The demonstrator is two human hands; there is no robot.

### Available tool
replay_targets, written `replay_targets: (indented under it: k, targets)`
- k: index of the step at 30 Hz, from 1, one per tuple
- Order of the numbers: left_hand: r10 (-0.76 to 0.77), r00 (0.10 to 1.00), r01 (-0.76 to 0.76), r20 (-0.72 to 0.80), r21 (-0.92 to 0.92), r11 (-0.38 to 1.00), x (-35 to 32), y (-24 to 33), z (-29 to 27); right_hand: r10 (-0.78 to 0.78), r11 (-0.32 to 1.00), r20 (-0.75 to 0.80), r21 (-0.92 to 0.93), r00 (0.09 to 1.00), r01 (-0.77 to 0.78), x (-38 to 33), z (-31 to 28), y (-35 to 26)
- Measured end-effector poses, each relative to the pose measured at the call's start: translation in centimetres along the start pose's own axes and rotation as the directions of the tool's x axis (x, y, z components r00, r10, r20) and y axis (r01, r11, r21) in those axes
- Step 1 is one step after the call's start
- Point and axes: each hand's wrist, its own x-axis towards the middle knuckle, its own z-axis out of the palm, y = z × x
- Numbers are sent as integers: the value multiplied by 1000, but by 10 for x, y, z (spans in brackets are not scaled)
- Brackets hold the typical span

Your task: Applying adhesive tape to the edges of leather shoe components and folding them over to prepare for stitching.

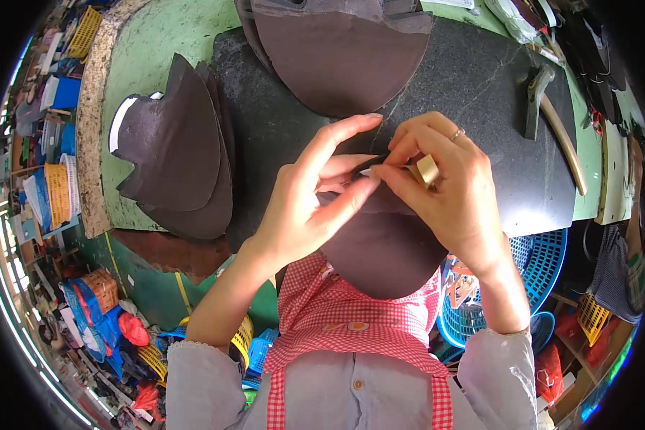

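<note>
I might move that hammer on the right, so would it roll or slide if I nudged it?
The hammer probably would not roll: its head lies flat on the dark stone slab. It looks head-heavy, so a nudge at the curved wooden handle would likely pivot it. The polished slab may let it slide.

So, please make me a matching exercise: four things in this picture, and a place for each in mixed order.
Things:
1. hammer
2. stack of dark cut pieces
3. blue basket
4. small tan block

Places:
A. below the table edge, at right
B. in the right hand
C. on the dark slab, at right
D. left of the left hand

Pairs: 1-C, 2-D, 3-A, 4-B
</note>
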Motion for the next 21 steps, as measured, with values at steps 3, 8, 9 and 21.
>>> replay_targets:
  k: [3,8,9,21]
  targets:
    - [24,999,-25,25,37,999,0,-6,0,21,998,-3,67,1000,-21,2,3,1]
    - [-31,998,31,-56,-6,1000,1,3,5,264,644,167,702,950,-303,-21,-34,18]
    - [-19,997,20,-77,16,1000,1,3,5,276,831,158,457,948,-318,-24,-34,17]
    - [-191,981,182,41,158,971,17,20,12,179,984,-75,-5,981,-180,-30,-18,33]
